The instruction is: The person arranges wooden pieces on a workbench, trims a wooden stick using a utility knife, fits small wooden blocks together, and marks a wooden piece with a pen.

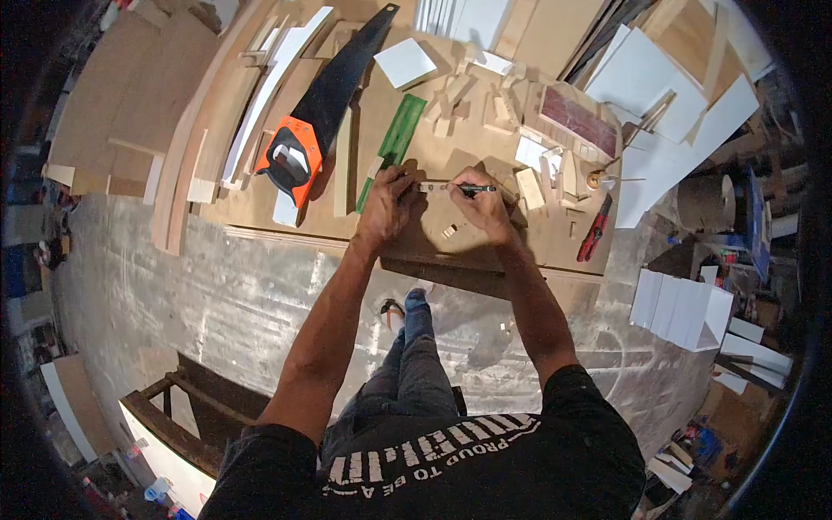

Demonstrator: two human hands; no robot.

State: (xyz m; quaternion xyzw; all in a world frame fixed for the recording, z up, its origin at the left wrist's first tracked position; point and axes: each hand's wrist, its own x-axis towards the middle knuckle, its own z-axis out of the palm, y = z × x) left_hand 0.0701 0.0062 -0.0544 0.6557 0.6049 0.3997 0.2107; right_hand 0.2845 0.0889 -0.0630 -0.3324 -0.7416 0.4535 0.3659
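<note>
My left hand (386, 206) is closed on one end of a narrow light strip (431, 186) with dark marks or holes along it; I cannot make out its exact kind. At the strip's other end, my right hand (484, 210) grips a dark pen (477, 188) lying almost level across the fingers. A flat green piece (403, 130) lies just beyond my left hand and partly beside it. Below the strip, a small light block with dark lines (449, 230) rests on the wooden worktable (295, 224).
A handsaw (342, 87) with an orange handle lies at the left, beside long wooden strips (247, 95). Wood offcuts (530, 188), a red utility knife (594, 230) and a dark red-topped block (579, 120) lie to the right. White boards (641, 78) lean over the far right corner.
</note>
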